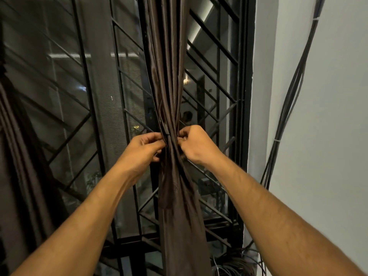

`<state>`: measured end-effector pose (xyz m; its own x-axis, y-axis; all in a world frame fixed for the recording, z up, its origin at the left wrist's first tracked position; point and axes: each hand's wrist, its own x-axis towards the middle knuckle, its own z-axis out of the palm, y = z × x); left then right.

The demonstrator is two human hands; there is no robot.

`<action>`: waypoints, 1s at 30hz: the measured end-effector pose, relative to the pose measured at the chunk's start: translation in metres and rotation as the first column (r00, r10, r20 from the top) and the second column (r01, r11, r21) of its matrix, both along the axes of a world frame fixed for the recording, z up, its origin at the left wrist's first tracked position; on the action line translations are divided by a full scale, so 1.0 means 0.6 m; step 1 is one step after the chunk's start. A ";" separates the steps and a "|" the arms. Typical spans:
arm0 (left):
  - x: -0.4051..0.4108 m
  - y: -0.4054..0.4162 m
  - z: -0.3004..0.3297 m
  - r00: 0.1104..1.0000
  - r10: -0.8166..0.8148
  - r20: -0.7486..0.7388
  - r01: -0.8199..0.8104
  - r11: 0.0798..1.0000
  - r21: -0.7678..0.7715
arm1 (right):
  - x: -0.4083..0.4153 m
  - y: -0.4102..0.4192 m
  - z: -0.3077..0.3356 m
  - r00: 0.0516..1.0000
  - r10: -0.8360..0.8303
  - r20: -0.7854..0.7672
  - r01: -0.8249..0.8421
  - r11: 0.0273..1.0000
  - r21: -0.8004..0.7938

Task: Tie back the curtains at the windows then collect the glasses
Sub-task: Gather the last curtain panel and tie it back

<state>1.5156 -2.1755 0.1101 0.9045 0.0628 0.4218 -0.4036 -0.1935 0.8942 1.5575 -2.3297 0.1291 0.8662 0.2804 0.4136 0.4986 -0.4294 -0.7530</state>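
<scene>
Two bare forearms reached up from 7 and 5 o'clock toward the middle of the view, where both hands met on a gathered dark brown curtain [171,86]. At 9 o'clock of the bunch, the left hand [139,151] had its fingers curled in against the cloth, pinching the folds or a tie end there. At 3 o'clock, the right hand [196,145] had its grip pressed together on the other side, thumb and fingers nipping the fabric. Between them a narrow dark band [168,139] crossed the waist of the bunch; whether it was already knotted could not be told.

To do this step well, it would seem wise to keep the folds squeezed tight with one hand while the other drew the band snug, pulling evenly on both sides so the bunch stayed narrow and did not slip down.

Counted: two hands; one curtain being tied at centre; one more curtain [18,156] hanging at the 9 o'clock edge; one window with a black metal grille [95,120] behind; one bundle of black cables [292,92] running down the white wall at 3 o'clock. No glasses were in view.
</scene>
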 end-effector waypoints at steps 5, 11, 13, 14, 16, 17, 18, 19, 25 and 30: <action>-0.013 -0.011 -0.001 1.000 0.018 -0.006 -0.018 0.999 -0.050 | -0.024 0.009 -0.010 0.988 0.056 -0.142 -0.034 0.988 0.152; -0.028 -0.007 -0.009 0.952 0.293 0.084 -0.297 0.954 0.043 | -0.061 0.024 -0.020 0.967 0.010 -0.254 0.097 0.909 0.405; -0.041 -0.009 -0.023 0.913 0.401 0.072 -0.407 0.906 0.115 | -0.075 0.033 -0.029 0.968 -0.012 -0.250 0.130 0.879 0.458; -0.049 -0.009 -0.031 0.915 0.402 0.035 -0.404 0.909 0.107 | -0.080 0.037 -0.034 0.972 -0.033 -0.233 0.143 0.869 0.474; -0.069 -0.008 -0.047 0.940 0.339 -0.023 -0.338 0.940 0.044 | -0.096 0.042 -0.044 0.977 -0.072 -0.199 0.164 0.850 0.501; -0.079 -0.007 -0.053 0.954 0.298 -0.031 -0.298 0.954 0.007 | -0.103 0.044 -0.048 0.979 -0.085 -0.183 0.170 0.838 0.519; -0.091 -0.006 -0.059 0.966 0.256 -0.027 -0.257 0.966 -0.036 | -0.110 0.045 -0.053 0.981 -0.094 -0.168 0.172 0.823 0.542; -0.101 -0.007 -0.063 0.976 0.219 -0.015 -0.220 0.972 -0.083 | -0.120 0.046 -0.057 0.983 -0.096 -0.155 0.168 0.805 0.568; -0.134 -0.010 -0.066 0.992 0.094 -0.090 -0.126 0.862 -0.491 | -0.170 0.054 -0.081 0.986 -0.028 -0.167 0.136 0.719 0.682; -0.150 -0.009 -0.065 0.992 -0.003 -0.123 -0.063 0.847 -0.527 | -0.205 0.047 -0.101 0.993 -0.058 -0.106 0.110 0.793 0.599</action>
<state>1.4254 -2.1811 0.0714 0.9382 0.2749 0.2104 -0.2940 0.3119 0.9035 1.4344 -2.3017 0.0684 0.9112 -0.0784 0.4044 0.4104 0.0871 -0.9077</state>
